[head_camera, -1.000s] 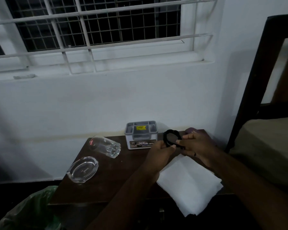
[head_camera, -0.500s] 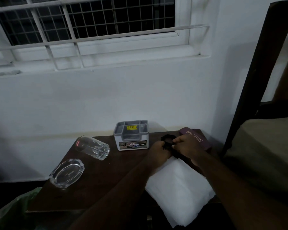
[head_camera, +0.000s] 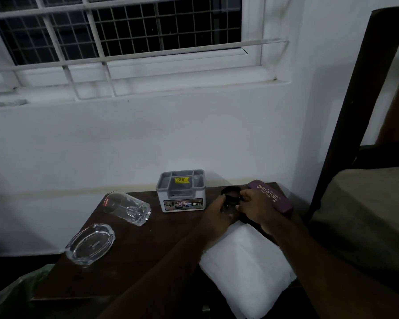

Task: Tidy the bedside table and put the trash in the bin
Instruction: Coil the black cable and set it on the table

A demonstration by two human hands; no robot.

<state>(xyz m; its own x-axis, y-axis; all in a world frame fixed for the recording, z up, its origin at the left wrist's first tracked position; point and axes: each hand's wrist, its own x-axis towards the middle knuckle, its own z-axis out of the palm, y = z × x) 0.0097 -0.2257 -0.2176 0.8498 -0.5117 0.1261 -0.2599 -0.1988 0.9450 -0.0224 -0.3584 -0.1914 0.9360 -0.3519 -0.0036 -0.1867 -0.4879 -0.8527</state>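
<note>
black spectacles [head_camera: 231, 196] folded, low over table [head_camera: 148, 245].

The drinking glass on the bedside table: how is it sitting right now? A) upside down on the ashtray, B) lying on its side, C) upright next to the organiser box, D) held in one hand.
B: the drinking glass lies tipped on its side on the bedside table, apart from the glass ashtray and untouched by either hand.
</note>
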